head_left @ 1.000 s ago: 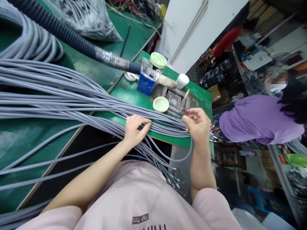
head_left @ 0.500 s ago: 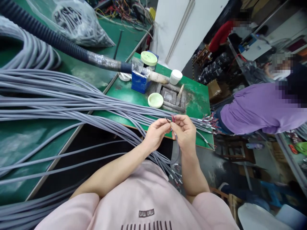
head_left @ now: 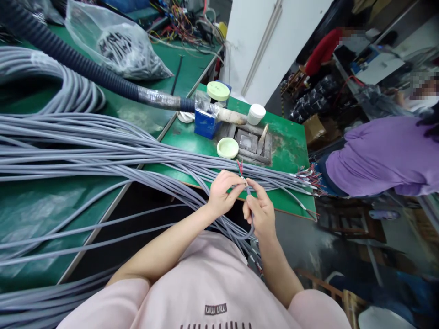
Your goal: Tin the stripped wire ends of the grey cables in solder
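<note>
A grey cable (head_left: 249, 195) with its sheath stripped at the end is between my hands. Thin wires (head_left: 240, 168), red and darker ones, spread upward from that end. My right hand (head_left: 262, 211) is closed around the sheath just below the stripped part. With thumb and forefinger together, my left hand (head_left: 223, 194) pinches at the base of the wires; the exact spot is partly hidden by the fingertips. Behind both hands, a thick bundle of grey cables (head_left: 185, 157) runs across the bench, its stripped wire ends (head_left: 310, 178) at the right.
On the green bench (head_left: 291, 141) are a solder pot (head_left: 247, 142), a pale green lid (head_left: 227, 148), a white jar (head_left: 256, 114) and a blue box (head_left: 205, 125) carrying a black hose (head_left: 113, 80). A bag of cables (head_left: 126, 52) lies farther back. A person in purple (head_left: 384, 155) sits at right.
My right hand has shifted down onto the cable sheath, and the coloured wires now stand free above my fingers. The view has shifted slightly.
</note>
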`<state>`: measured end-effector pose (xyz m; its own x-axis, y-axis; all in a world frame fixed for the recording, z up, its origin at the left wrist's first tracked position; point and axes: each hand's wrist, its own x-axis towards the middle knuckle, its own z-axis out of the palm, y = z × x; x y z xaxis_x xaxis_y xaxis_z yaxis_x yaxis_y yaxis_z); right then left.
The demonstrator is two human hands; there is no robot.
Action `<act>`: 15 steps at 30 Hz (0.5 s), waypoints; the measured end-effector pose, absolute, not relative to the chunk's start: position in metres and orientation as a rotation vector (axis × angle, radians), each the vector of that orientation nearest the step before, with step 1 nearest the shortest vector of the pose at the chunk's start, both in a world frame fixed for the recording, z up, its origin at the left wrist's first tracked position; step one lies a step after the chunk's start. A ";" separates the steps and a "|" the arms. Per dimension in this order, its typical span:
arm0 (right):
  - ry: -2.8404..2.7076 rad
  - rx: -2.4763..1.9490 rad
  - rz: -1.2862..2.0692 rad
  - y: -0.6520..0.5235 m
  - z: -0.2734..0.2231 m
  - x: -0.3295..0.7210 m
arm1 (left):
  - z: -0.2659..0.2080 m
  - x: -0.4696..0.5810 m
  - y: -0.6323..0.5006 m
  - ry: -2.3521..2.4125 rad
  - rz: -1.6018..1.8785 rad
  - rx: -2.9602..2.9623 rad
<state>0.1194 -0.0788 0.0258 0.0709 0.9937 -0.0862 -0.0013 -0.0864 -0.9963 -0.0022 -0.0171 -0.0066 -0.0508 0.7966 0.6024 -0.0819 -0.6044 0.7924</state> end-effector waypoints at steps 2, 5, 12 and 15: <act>-1.112 -1.316 1.193 -0.081 0.025 0.116 | -0.009 0.002 -0.020 0.818 1.658 1.290; -1.130 -1.322 1.169 -0.085 0.023 0.111 | -0.008 0.005 -0.027 0.719 1.383 0.814; -1.341 -1.352 1.176 -0.076 0.028 0.137 | 0.001 -0.008 -0.041 0.428 0.922 0.673; -1.430 -1.328 1.172 -0.062 0.041 0.152 | -0.002 -0.012 -0.047 0.425 0.834 0.777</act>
<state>0.1519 -0.0622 0.0407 -0.0875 0.9960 -0.0167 0.2124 0.0023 -0.9772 -0.0122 -0.0473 -0.0017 0.6131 0.7889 -0.0420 -0.4974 0.4268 0.7552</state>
